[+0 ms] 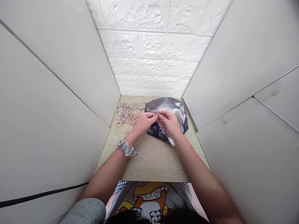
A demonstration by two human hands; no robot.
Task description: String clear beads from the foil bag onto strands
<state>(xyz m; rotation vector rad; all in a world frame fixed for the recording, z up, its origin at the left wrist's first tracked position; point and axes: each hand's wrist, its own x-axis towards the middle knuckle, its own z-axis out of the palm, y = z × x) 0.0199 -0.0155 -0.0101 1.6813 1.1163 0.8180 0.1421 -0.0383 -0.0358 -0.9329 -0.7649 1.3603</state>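
Observation:
My left hand and my right hand meet fingertip to fingertip over the near left part of an open bag. Both are closed in a pinch, and whatever lies between the fingertips is too small to make out. The bag is dark blue with a pale pattern outside and shiny silver inside; small beads show in it beside my fingers. Left of my left hand lies a pile of beaded strings in pink, white, green and red.
The pale wood-grain tabletop sits between a white panel on the left and another on the right. A white brick-pattern wall closes off the back. A black cable runs along the lower left.

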